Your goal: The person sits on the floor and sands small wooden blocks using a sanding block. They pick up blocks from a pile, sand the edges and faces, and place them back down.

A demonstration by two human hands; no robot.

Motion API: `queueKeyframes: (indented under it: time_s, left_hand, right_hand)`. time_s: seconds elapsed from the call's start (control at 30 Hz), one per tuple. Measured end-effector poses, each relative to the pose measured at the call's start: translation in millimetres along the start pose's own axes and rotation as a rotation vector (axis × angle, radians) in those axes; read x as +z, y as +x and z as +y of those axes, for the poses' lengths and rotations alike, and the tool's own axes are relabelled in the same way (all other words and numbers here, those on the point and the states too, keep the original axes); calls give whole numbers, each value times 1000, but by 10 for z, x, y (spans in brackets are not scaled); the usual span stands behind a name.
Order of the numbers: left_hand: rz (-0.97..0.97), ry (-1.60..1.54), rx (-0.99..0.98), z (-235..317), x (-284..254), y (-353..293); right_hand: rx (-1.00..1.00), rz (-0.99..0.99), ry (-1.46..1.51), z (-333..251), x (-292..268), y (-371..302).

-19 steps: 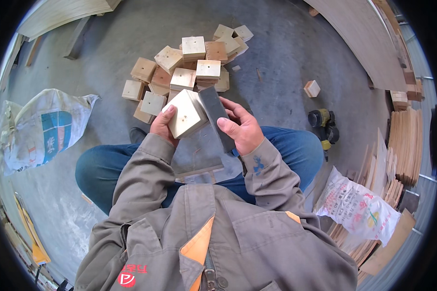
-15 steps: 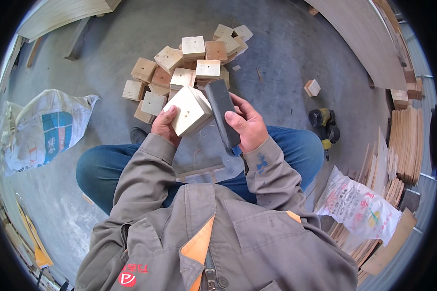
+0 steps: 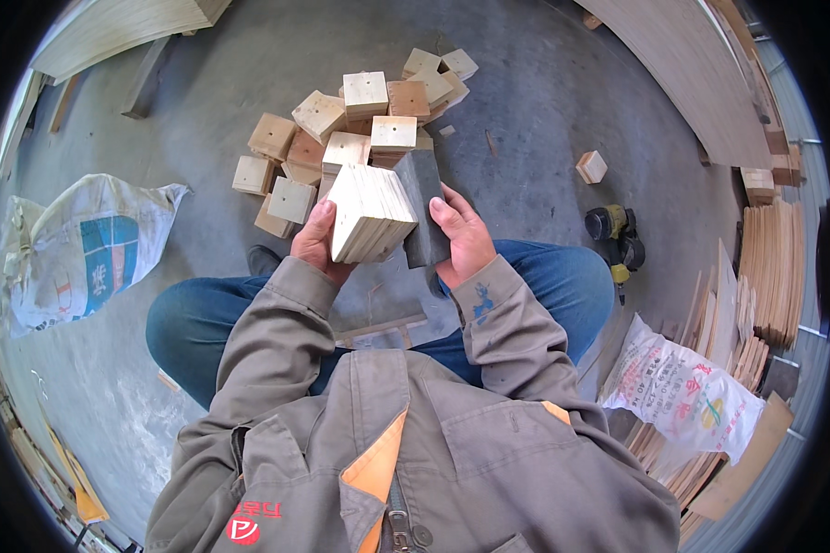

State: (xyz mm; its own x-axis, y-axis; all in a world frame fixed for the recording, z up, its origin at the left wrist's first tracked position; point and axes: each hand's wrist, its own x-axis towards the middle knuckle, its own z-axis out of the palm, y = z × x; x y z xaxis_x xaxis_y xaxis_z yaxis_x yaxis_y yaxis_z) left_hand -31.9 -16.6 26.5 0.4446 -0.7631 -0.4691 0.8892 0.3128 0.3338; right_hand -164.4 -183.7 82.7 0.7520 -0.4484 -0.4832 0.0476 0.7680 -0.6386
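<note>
Cream, layer-striped block [image 3: 373,217]; dark grey bar [image 3: 423,205]; blue jeans [image 3: 561,288]; grey-brown jacket [image 3: 516,456].

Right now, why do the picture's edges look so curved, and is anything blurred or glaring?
Head view: the wide lens bends the board at upper right and leaves black corners; head view: the wooden block in the left hand shows distinct layers, without obvious blur; head view: the dark grey block looks matte, without glare, under soft light.

Grey floor [image 3: 526,101], wood blocks [image 3: 365,92] heaped ahead, lone block [image 3: 592,167] at right, power tool [image 3: 610,224], sack [image 3: 111,249] at left
</note>
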Motion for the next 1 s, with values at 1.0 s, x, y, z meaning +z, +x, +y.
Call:
queueKeyframes:
  time_s: [1.0]
  left_hand:
    - [103,195,-77,-6,-27,-40]
  right_hand:
    - [-126,198,2,-81,-63,94]
